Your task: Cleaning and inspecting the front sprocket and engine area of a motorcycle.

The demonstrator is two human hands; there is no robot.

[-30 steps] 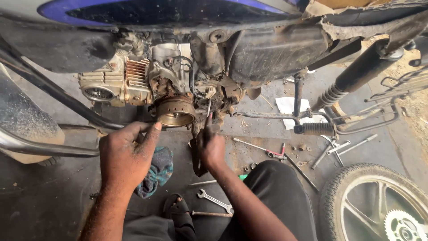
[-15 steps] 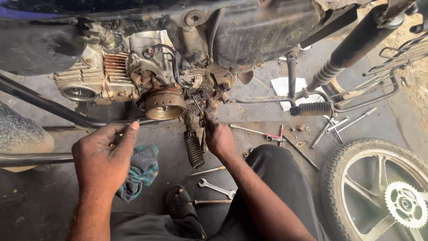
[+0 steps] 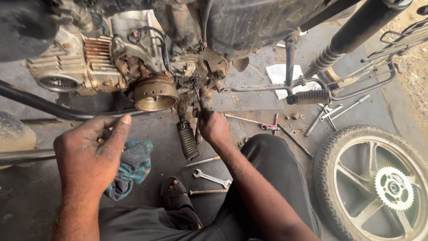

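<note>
– Where are the hands?

– The right hand (image 3: 215, 127) is closed around a thin dark tool (image 3: 201, 100) that runs up into the rusty underside of the motorcycle engine (image 3: 111, 62), just right of the round brass-coloured rotor (image 3: 155, 94). The ribbed footpeg (image 3: 187, 139) hangs just beside that fist.

– And the other?

– The left hand (image 3: 89, 151) is loosely open, holding nothing, fingers near the dark frame tube (image 3: 49, 107). A teal rag (image 3: 133, 167) lies under it, a spanner (image 3: 212, 178) near the sandalled foot (image 3: 174, 189)

Footpeg (image 3: 187, 139) and frame tube (image 3: 67, 111) (both low) crowd engine (image 3: 154, 93).
</note>
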